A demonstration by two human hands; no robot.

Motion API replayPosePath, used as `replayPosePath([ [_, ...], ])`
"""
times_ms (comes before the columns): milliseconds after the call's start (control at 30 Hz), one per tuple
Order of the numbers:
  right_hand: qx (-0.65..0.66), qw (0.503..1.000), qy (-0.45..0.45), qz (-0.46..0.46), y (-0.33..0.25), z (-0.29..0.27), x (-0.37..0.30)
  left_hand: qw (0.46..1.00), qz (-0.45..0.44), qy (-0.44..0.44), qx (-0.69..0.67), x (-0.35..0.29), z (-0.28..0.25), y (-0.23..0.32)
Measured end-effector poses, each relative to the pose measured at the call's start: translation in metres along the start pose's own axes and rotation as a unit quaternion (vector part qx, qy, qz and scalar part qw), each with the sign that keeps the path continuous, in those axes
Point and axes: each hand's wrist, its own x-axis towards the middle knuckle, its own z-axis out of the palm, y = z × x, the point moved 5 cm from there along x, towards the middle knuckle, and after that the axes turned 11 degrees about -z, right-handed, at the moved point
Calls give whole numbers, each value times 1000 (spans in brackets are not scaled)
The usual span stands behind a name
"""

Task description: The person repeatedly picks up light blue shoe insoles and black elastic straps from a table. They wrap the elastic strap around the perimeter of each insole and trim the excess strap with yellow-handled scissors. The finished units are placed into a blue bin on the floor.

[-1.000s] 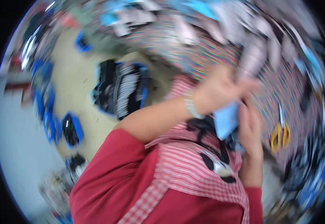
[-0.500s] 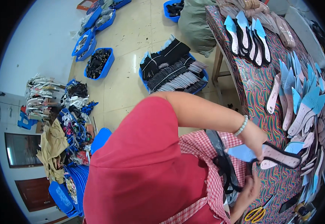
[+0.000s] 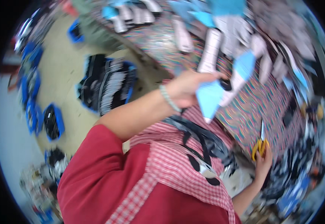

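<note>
My left hand (image 3: 190,89), with a beaded bracelet at its wrist, is closed on a shoe insole (image 3: 209,52) over the near edge of the table. The insole has a pale speckled body, a dark edge and a light blue pointed end (image 3: 210,99) that hangs below my thumb. Beside it lies another pale insole with a blue part (image 3: 244,65). Farther right, my right hand (image 3: 264,159) has its fingers on the yellow handles of a pair of scissors (image 3: 260,148), whose blades point away from me over the patterned table cover.
More insoles lie in a row (image 3: 132,14) at the far left of the table (image 3: 147,37) and in a heap (image 3: 229,22) at the back. On the floor stand blue bins, one holding bundled dark pieces (image 3: 108,84). Dark scraps (image 3: 293,168) pile up at the right.
My view has swung to the right. My right hand has left the area beside the insole and gone to the scissors, which lay on the table. My left hand still holds the insole.
</note>
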Motion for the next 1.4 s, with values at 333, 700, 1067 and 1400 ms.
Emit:
replayPosePath([
  [333, 252, 967, -26, 4, -146, 63, -5, 993, -47, 42, 95, 22, 41, -9],
  [700, 619, 774, -104, 88, -173, 73, 15, 995, -26, 27, 92, 13, 30, 11],
  [1067, 149, 977, -99, -117, -198, 61, 63, 984, -124, -118, 55, 20, 42, 1],
  [1400, 45, 992, 102, -64, -140, 46, 31, 981, 22, 85, 174, 27, 22, 3],
])
